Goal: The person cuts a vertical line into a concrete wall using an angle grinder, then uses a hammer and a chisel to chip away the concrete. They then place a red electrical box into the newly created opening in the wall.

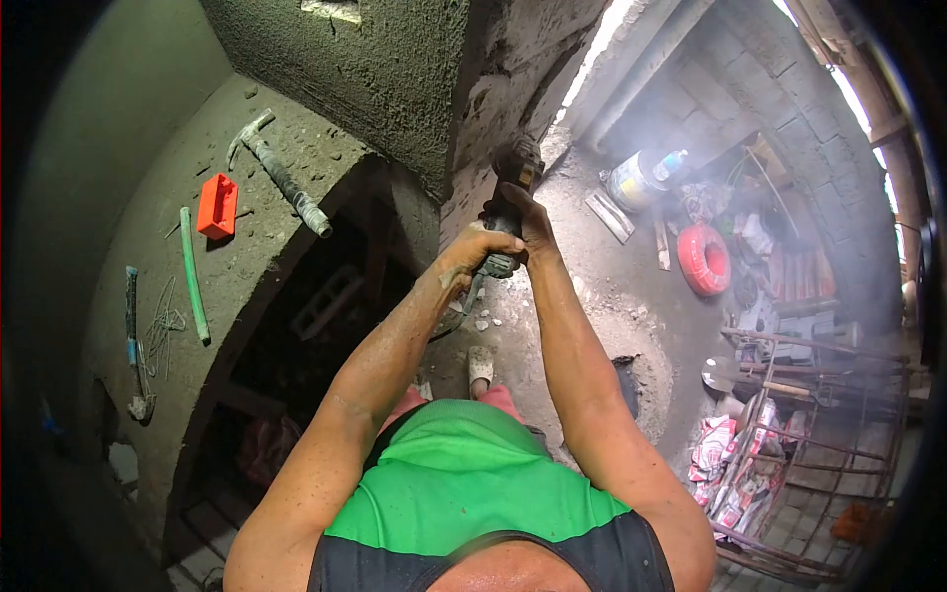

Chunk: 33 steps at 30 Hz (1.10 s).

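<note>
Dusty hands (473, 253) round dark, possibly cylindrical tool (515, 168)

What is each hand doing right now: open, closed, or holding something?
Left hand: closed, gripping the power tool.
Right hand: closed, gripping the same power tool, higher up.

Grinder (513, 187): I read a dark matt plastic body, dusted grey. Wall (395, 79) is rough cement render, coarse and matt. Ledge (266, 237) is the same concrete, gritty with loose crumbs. Hammer (281, 173): dull metal head, handle crusted with cement. Box (217, 205): orange plastic, smooth. Rod (193, 276): green plastic, smooth. Hose coil (703, 259): red plastic, slight gloss. Rebar frame (819, 414): bare rusty metal. Shirt (464, 474): green cloth, matt. Bags (725, 464) look like printed plastic, can't confirm.
</note>
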### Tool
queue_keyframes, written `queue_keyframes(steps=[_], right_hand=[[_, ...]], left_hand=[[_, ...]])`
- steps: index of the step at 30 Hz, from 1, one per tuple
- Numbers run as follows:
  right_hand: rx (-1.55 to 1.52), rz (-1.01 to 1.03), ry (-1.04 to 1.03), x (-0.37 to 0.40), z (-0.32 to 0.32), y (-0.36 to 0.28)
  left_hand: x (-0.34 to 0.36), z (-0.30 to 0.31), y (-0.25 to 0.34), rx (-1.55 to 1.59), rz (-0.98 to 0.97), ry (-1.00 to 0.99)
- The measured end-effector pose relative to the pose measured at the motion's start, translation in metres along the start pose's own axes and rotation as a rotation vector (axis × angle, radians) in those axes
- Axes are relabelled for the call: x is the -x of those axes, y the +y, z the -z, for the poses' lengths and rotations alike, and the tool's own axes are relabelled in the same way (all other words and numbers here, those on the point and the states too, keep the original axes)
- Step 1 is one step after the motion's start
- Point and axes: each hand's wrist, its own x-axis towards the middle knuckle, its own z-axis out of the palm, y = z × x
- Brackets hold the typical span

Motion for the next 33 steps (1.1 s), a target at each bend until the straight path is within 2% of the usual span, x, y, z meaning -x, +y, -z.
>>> queue_keyframes(steps=[33], right_hand=[[-0.038, 0.003, -0.038, -0.017, -0.015, 0.011]], left_hand=[[0.004, 0.018, 0.014, -0.037, -0.012, 0.007]])
